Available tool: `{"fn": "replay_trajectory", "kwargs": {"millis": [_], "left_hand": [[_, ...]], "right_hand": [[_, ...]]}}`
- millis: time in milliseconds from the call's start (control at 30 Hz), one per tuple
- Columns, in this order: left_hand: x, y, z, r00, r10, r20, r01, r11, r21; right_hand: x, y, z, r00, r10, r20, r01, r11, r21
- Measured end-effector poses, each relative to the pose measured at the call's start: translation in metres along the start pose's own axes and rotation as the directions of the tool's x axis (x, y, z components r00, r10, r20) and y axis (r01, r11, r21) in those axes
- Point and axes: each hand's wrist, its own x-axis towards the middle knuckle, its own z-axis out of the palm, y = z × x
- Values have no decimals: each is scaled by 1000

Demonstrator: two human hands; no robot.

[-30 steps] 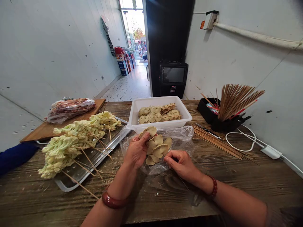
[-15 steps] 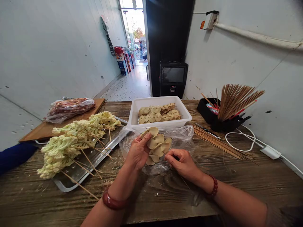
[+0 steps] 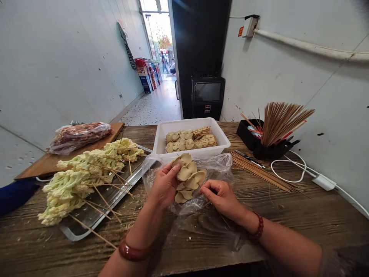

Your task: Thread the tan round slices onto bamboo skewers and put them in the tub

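Observation:
My left hand (image 3: 165, 184) is closed, its thumb pressed on a row of thin, round beige slices (image 3: 186, 173) that overlap above a clear plastic bag (image 3: 223, 165). I cannot tell exactly what food they are. Just right of the slices, my right hand (image 3: 220, 195) pinches a thin bamboo skewer (image 3: 221, 218), whose rear part slants down toward the table's front. The skewer's tip points at the slices. Behind the bag stands a white plastic tub (image 3: 191, 153) with finished skewers of the same beige slices (image 3: 184, 141) lying in it.
Left, a metal tray (image 3: 76, 234) bears skewered cauliflower (image 3: 72, 184); behind it a wrapped bundle (image 3: 79, 136) sits on a wooden board (image 3: 31, 165). Right are loose bamboo skewers (image 3: 259, 171), a black holder (image 3: 266, 151) full of skewers, a pen and a white cable (image 3: 302, 169).
The view has turned slightly, so most things sit a little further left. The slices in my left hand have tilted slightly. Both hands keep their grips.

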Motion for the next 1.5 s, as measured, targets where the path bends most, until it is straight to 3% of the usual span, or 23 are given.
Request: {"fn": "replay_trajectory", "kwargs": {"millis": [200,400,800,1500], "left_hand": [[0,1,-2,994,-80,72,84,995,-46],[-6,-11,7,981,-98,167,88,994,67],[-10,-23,20,993,84,81,-88,995,54],[-12,-26,21,995,45,87,-53,995,85]], "right_hand": [[0,-3,0,999,20,28,-23,995,95],[3,-2,-1,998,61,-11,-59,990,125],[4,-1,1,999,46,-27,-44,996,82],[3,2,2,998,22,-51,-16,993,118]]}}
